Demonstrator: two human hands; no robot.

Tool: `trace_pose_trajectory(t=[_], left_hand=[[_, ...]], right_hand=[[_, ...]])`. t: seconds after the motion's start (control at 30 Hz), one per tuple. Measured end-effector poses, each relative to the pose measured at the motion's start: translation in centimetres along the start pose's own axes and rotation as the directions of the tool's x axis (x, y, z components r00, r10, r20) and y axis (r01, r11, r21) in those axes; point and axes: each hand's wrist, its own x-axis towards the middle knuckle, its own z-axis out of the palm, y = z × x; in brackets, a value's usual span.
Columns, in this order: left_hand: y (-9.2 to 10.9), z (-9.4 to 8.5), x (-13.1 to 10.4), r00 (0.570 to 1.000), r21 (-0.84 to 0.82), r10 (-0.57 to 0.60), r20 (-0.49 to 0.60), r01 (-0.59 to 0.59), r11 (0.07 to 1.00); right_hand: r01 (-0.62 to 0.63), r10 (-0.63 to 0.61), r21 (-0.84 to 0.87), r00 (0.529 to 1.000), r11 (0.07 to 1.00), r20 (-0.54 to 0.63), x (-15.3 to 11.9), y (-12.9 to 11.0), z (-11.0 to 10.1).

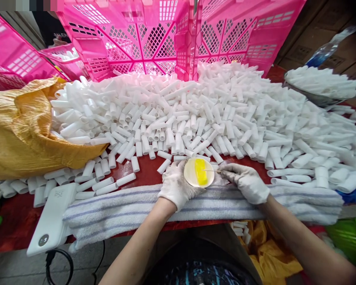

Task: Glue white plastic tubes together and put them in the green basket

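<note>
- Left hand (176, 184): white glove, gripping the small dish (189, 173) by its left side, fingers around the rim.
- Right hand (246, 184): white glove, dirty at the fingertips, closed on a thin stick (211, 170); the stick's tip reaches into the dish.
- Dish: pale, round, at the far edge of the towel, near mid-length; bright yellow stuff (200, 172) in a strip across it. Can't tell if its base rests on anything.
- Towel (115, 211): striped white and blue-grey, lying along the near edge of the red tabletop (14, 233), under both hands.
- White tubes (178, 111): big loose heap beyond the towel, spread wide, a few stray ones just beside its far edge.
- Power bank (52, 221): white, touching the towel's left end, display lit; black cable (59, 253) hanging below.
- Yellow sack (26, 130): beyond the towel's left end, mouth toward the tubes.
- Pink crates (142, 39): well beyond the towel, behind the heap.
- Basin (316, 98): beyond the towel's right end, piled with more tubes; clear bottle (329, 47) behind it.
</note>
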Motion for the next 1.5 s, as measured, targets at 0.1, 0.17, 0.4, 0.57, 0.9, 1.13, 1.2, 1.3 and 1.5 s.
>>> trace_pose_trajectory(t=[0.1,0.17,0.4,0.57,0.9,1.13,1.2,1.3,1.5], left_hand=[[0.0,0.0,0.0,1.000,-0.012,0.010,-0.005,-0.010,1.000],[0.0,0.1,0.0,1.000,-0.012,-0.001,-0.019,0.000,1.000],[0.1,-0.2,0.0,1.000,-0.032,0.020,0.003,-0.020,0.999],[-0.2,0.0,0.0,1.000,0.001,0.024,0.011,-0.024,1.000],[0.1,-0.5,0.0,0.999,0.021,0.002,0.052,-0.003,1.000],[0.5,-0.8,-0.1,0.999,-0.014,-0.014,0.042,0.015,1.000],[0.3,-0.6,-0.1,1.000,-0.020,-0.011,0.020,0.012,1.000],[0.0,-0.3,0.0,1.000,-0.025,-0.002,0.011,0.003,1.000],[0.4,-0.8,0.2,0.998,-0.015,-0.028,0.055,0.029,0.999]], right_hand=[[-0.063,0.061,0.026,0.996,0.998,0.059,0.2,-0.1,-0.4],[-0.074,0.075,-0.018,0.994,0.997,0.080,0.2,0.1,-0.5],[0.225,-0.238,-0.272,0.971,0.936,-0.016,1.3,-0.8,-1.5],[0.608,-0.524,-0.727,0.753,0.319,0.399,3.0,-8.5,-2.0],[0.666,-0.233,-0.744,0.733,0.055,0.639,1.3,-11.0,0.4],[0.728,-0.377,-0.685,0.643,0.031,0.666,-0.9,-7.4,-0.9],[0.716,-0.457,-0.697,0.627,0.019,0.631,-1.4,-6.0,-0.9],[0.702,-0.560,-0.712,0.601,0.029,0.570,-1.9,-4.3,-0.2],[0.593,-0.504,-0.759,0.758,0.267,0.415,-2.0,-4.1,0.0]])
